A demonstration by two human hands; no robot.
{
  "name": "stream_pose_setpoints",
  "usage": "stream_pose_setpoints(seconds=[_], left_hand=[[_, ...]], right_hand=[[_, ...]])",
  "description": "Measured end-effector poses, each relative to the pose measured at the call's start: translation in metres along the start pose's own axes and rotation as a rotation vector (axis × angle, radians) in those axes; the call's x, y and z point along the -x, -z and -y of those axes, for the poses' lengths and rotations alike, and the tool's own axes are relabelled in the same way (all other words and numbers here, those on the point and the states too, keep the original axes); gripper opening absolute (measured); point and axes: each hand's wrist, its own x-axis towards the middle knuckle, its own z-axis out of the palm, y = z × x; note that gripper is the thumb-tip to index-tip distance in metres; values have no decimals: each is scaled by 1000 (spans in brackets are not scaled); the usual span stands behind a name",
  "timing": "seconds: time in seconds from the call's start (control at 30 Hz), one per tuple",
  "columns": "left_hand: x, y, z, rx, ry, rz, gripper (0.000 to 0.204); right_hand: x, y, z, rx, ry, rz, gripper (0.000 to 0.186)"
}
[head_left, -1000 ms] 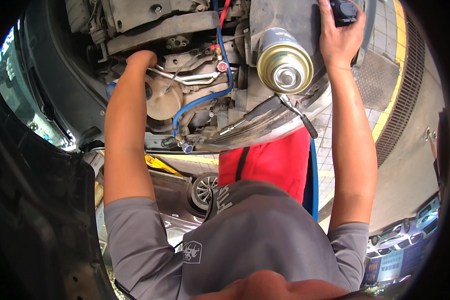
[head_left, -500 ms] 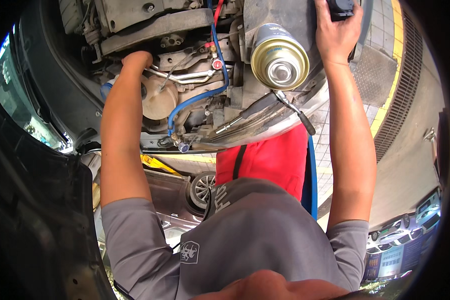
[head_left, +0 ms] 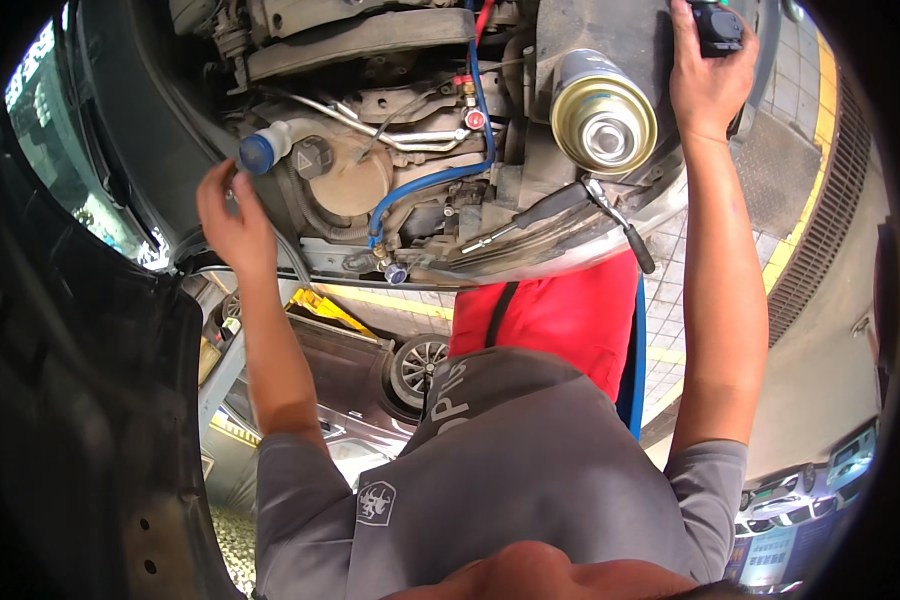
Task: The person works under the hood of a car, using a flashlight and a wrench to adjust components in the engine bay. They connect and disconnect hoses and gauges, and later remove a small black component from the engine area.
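My left hand point(head_left: 235, 215) is off the engine parts, just below a blue cap point(head_left: 256, 154) on a pale filler neck. Its fingers are apart and nothing shows in them. Beside the cap stands a round tan reservoir point(head_left: 352, 180) with a dark screw cap point(head_left: 312, 157). My right hand point(head_left: 712, 90) grips a black handheld device point(head_left: 717, 31) at the top right; its kind is unclear. Between the hands, an aerosol can point(head_left: 605, 128) shows its metal base. A ratchet wrench point(head_left: 618, 222) lies on the front edge, across a dark-handled tool point(head_left: 530, 214).
A blue hose point(head_left: 430, 183) with couplings curves over silver pipes point(head_left: 370, 130). A raised black bonnet point(head_left: 60, 420) fills the left side. Red cloth point(head_left: 550, 320) hangs below the front edge. A floor grate point(head_left: 830, 220) runs along the right.
My left hand has drawn back from among the engine parts toward the lower left, uncovering the blue cap and the reservoir's dark cap. My right hand still holds the black device. The view has shifted slightly.
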Motion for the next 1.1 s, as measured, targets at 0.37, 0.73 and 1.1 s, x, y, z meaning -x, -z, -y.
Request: stream_pose_setpoints(seconds=[0.37, 0.73, 1.1], left_hand=[[43, 6, 76, -45, 163, 87, 53], [45, -1, 95, -104, 55, -46, 25], [18, -30, -38, 430, -5, 14, 18]], right_hand=[[-2, 3, -20, 276, 9, -32, 59], [0, -2, -13, 134, -64, -37, 61], [-2, 0, -23, 144, 25, -31, 52]])
